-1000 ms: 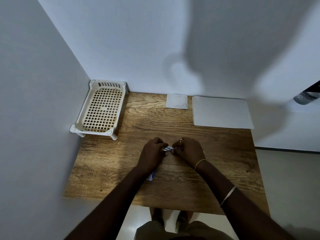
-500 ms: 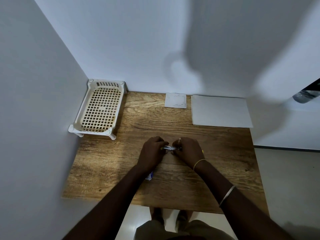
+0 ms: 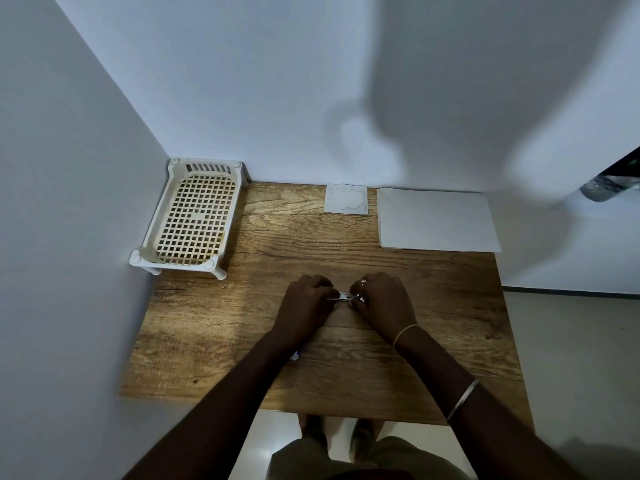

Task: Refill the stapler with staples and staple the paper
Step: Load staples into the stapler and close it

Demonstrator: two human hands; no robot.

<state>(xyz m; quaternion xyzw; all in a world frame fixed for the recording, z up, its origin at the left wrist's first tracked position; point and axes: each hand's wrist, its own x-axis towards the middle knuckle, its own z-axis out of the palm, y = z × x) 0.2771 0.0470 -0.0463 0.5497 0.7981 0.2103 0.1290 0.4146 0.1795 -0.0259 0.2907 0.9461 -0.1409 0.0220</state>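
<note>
A small metal stapler (image 3: 341, 297) lies between my two hands at the middle of the wooden table (image 3: 214, 341); only a short shiny stretch of it shows. My left hand (image 3: 304, 306) grips its left end with curled fingers. My right hand (image 3: 382, 301) grips its right end, fingers curled over it. A stack of white paper (image 3: 438, 220) lies flat at the far right of the table. A small blue and white box (image 3: 295, 356) peeks out under my left forearm, mostly hidden.
A cream plastic basket tray (image 3: 190, 220) stands at the far left corner against the wall. A small white square card (image 3: 346, 199) lies by the back wall. Walls close the left and far sides; the table's near edge runs above my feet.
Both hands stay on the stapler at the same spot. The view has shifted slightly; no clear movement of the stapler shows.
</note>
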